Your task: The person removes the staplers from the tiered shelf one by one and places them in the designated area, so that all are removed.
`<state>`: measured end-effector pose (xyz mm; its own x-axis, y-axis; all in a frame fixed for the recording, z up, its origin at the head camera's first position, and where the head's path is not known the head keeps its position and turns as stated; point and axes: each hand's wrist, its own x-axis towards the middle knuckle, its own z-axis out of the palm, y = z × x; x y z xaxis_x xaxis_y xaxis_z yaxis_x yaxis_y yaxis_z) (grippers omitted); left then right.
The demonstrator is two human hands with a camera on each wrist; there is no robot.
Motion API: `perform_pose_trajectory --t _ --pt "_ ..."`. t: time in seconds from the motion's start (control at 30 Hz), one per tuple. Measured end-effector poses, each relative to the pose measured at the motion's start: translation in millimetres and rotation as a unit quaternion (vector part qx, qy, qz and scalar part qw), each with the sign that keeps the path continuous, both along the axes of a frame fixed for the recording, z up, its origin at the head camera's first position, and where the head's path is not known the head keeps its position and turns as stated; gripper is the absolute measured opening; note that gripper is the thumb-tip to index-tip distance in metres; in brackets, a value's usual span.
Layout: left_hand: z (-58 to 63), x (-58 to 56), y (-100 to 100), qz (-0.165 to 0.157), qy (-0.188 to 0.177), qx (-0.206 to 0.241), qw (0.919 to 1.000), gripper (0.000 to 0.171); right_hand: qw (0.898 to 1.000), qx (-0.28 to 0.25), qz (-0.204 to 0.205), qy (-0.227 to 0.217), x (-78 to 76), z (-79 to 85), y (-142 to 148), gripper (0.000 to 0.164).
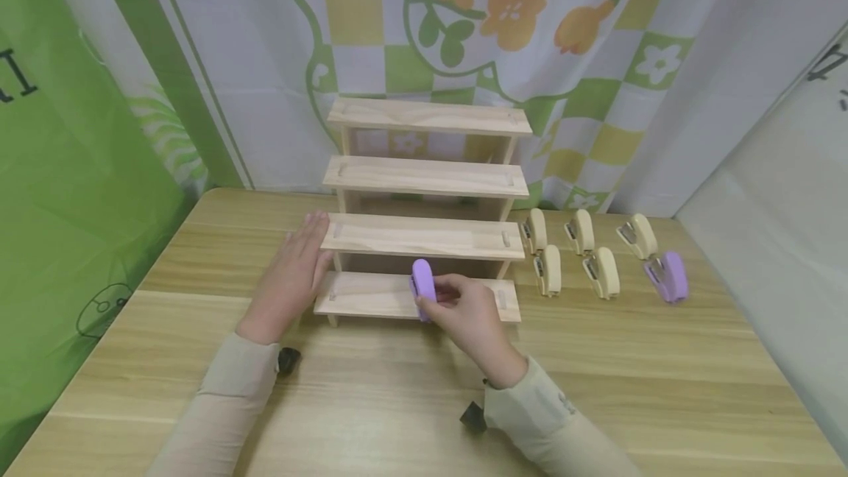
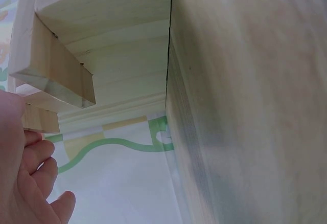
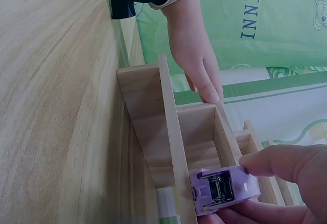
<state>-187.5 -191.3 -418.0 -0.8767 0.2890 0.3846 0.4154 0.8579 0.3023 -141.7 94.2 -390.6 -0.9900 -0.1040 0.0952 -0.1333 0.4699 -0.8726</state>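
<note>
A purple stapler is pinched between the thumb and fingers of my right hand, at the lowest step of the stepped wooden rack. The right wrist view shows the stapler from its end, at the step board; whether it bears on the board I cannot tell. My left hand rests against the left end of the second step from the bottom, its fingers extended. In the left wrist view the left hand's fingers lie beside the rack's wooden side.
Several cream staplers stand in two rows to the right of the rack, with another purple stapler at the right end. All are on the wooden table. A patterned curtain hangs behind the rack.
</note>
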Motion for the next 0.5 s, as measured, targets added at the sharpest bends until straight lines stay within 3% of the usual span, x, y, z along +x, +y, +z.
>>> perform_pose_trajectory --t 0.5 --pt "1.3 1.1 0.2 0.000 -0.004 0.005 1.0000 0.060 1.000 -0.011 0.004 0.020 3.4 -1.7 6.0 0.029"
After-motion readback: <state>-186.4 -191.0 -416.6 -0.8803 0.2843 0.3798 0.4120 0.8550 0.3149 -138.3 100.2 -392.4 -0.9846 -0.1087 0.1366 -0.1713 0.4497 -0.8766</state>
